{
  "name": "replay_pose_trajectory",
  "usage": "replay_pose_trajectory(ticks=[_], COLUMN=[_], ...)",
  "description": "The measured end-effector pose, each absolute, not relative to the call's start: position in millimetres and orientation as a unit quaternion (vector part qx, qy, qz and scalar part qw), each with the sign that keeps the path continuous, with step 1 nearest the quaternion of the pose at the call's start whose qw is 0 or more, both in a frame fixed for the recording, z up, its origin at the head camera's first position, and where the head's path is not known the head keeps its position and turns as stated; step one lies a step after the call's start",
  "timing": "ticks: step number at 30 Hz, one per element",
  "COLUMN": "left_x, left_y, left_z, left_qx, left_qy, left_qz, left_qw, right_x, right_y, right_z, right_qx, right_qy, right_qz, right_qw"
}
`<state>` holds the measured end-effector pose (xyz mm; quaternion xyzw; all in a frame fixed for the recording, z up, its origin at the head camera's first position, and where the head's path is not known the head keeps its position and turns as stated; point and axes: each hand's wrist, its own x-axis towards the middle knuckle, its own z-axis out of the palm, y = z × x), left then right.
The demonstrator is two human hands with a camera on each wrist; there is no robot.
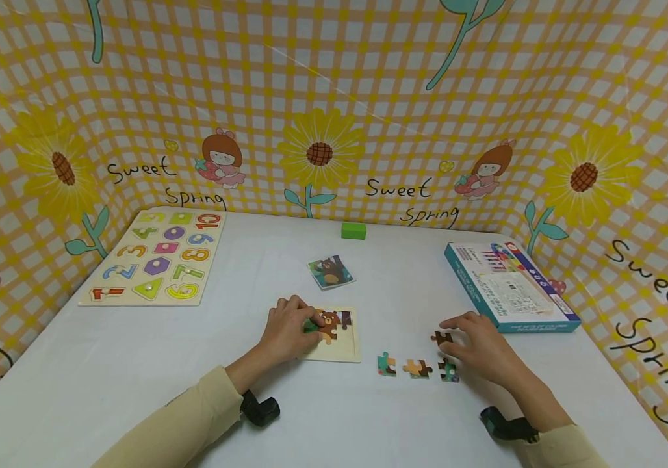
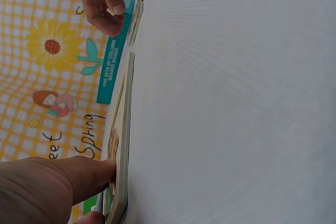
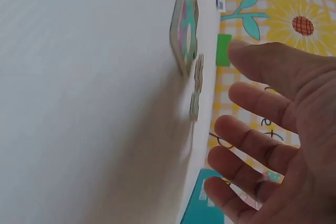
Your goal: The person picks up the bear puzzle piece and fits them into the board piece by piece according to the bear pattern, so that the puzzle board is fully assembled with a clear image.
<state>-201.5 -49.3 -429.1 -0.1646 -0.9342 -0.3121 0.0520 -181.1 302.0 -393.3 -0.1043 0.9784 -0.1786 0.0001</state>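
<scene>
In the head view a wooden puzzle tray (image 1: pixel 342 352) holds several fitted pieces of a brown bear picture (image 1: pixel 329 320). My left hand (image 1: pixel 292 330) lies over the tray's left side, thumb and index fingertips touching the pieces around a green one (image 1: pixel 310 326). From the left wrist view, the thumb (image 2: pixel 86 177) presses down at the tray's surface. My right hand (image 1: pixel 480 344) hovers with spread fingers beside a dark brown puzzle piece (image 1: pixel 442 338); the right wrist view shows nothing in its grasp. Nearby lie loose pieces: green-and-tan (image 1: pixel 386 365), tan-and-brown (image 1: pixel 418 368) and dark green (image 1: pixel 448 370).
A small bear picture card (image 1: pixel 331 272) lies behind the tray, with a green block (image 1: pixel 353 231) farther back. At the far left is a number-and-shape board (image 1: pixel 155 257). A teal-edged box (image 1: pixel 509 286) lies at the right. Checked cloth walls surround the white table.
</scene>
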Motion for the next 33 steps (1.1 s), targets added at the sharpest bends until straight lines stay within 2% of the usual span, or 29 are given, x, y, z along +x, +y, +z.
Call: replay_pose_trajectory(ticks=[33], left_x=[-200.7], left_y=[-49.9], left_z=[-427.2], left_qx=[-0.164], left_qy=[-0.934], left_qz=[-0.313], left_qw=[0.047], right_x=[-183.0], right_y=[321.7], right_z=[-405.1], right_qx=[-0.120], right_qy=[0.979], right_qz=[-0.161], right_qw=[-0.020])
